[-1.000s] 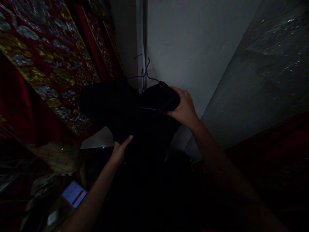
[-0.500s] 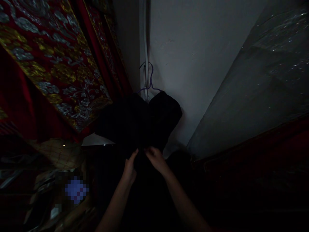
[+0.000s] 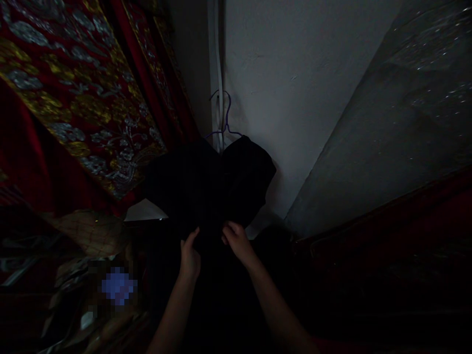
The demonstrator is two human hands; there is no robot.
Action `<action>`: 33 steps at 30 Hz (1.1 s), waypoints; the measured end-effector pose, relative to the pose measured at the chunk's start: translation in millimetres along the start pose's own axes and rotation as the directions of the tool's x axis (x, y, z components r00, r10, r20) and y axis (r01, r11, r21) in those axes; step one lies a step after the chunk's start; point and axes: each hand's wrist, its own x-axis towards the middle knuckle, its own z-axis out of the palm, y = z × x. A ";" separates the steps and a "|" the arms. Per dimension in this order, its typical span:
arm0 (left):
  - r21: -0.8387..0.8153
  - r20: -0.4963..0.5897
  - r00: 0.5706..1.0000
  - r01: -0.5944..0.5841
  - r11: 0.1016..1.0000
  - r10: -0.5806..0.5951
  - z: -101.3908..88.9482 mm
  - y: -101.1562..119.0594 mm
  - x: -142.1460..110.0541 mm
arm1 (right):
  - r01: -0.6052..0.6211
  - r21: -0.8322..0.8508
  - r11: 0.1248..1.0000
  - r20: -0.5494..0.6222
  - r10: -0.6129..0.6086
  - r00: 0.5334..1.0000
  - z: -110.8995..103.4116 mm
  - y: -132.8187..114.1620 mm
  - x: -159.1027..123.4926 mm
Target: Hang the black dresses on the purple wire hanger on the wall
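Note:
A black garment (image 3: pixel 206 187) hangs from a purple clothes hanger (image 3: pixel 227 118), which is hooked near a white cable by the wall. Both my hands are at the garment's front, below its neckline. My left hand (image 3: pixel 190 258) has its thumb up against the dark cloth, and its fingers are curled on the cloth, partly lost in shadow. My right hand (image 3: pixel 236 238) is closed, with the fingers pinching the garment's front a short way to the right. In this dim light the folds, any buttons and the garment's exact kind cannot be made out.
Red cloth with gold and silver sequin embroidery (image 3: pixel 92 108) hangs at the left. A white cable (image 3: pixel 221 54) runs down the pale wall (image 3: pixel 291 78). Clear plastic sheeting (image 3: pixel 413 98) covers the right side above dark red cloth. A pile of dim items lies lower left.
My left hand has moved left, so the gap between my hands is wider. My right hand stays nearly in place with its fingers more curled. The view has shifted slightly.

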 end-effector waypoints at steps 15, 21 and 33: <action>0.430 0.448 0.856 -0.459 0.778 0.258 23.9 -44.0 3.4 | -0.030 0.194 0.981 0.014 0.027 1.000 -31.6 -91.8 29.3; 0.469 0.598 0.730 -0.654 0.594 0.331 34.3 -64.2 12.1 | 0.328 0.123 0.937 -0.090 -0.318 0.944 -43.2 -210.1 66.8; 0.128 0.654 0.192 -0.981 0.143 0.731 133.8 133.1 29.1 | 0.513 -0.083 0.855 -0.031 -0.516 0.856 -48.0 -188.2 47.3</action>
